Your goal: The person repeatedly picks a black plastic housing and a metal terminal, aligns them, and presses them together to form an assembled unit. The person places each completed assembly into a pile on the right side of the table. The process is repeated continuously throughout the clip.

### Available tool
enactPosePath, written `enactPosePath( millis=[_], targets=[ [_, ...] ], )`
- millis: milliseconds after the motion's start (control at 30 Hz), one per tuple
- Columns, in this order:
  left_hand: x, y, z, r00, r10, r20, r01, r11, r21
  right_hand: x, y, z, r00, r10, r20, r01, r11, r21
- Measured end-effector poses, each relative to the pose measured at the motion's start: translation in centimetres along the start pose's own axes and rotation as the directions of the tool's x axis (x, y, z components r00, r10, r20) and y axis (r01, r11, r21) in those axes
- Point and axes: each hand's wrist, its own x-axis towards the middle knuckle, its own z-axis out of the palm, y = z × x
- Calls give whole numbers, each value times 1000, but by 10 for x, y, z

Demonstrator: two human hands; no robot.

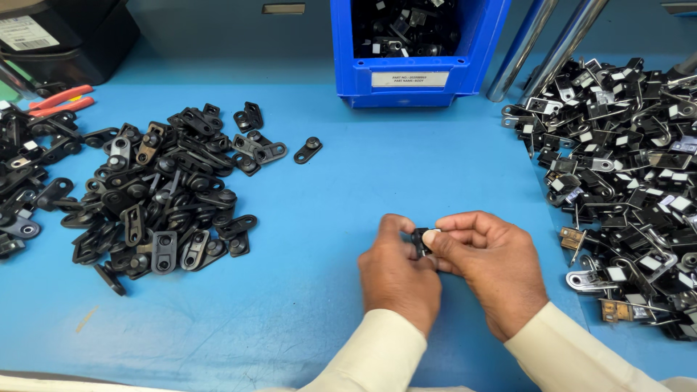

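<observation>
The left hand (398,272) and right hand (488,268) meet over the blue table (327,218), fingers curled shut around 1 small black part (420,240) pinched between them. This looks like a fitting or pressing step in hand. The next move seems to call for firm thumb pressure and steady alignment. A pile of black brackets (160,196) lies well apart on the left.
</observation>
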Motion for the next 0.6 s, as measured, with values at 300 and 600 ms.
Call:
enactPosePath(
  millis=[300, 600],
  targets=[
    [7, -3, -24, 946, -142, 293, 263, 864, -429, 15, 0, -27, 916, 325, 235, -312, 946, -92],
    [7, -9, -34, 929, -45, 368, 213, 878, -429, 36, 5, -40, 769, 506, 390, -522, 850, -75]
  ],
)
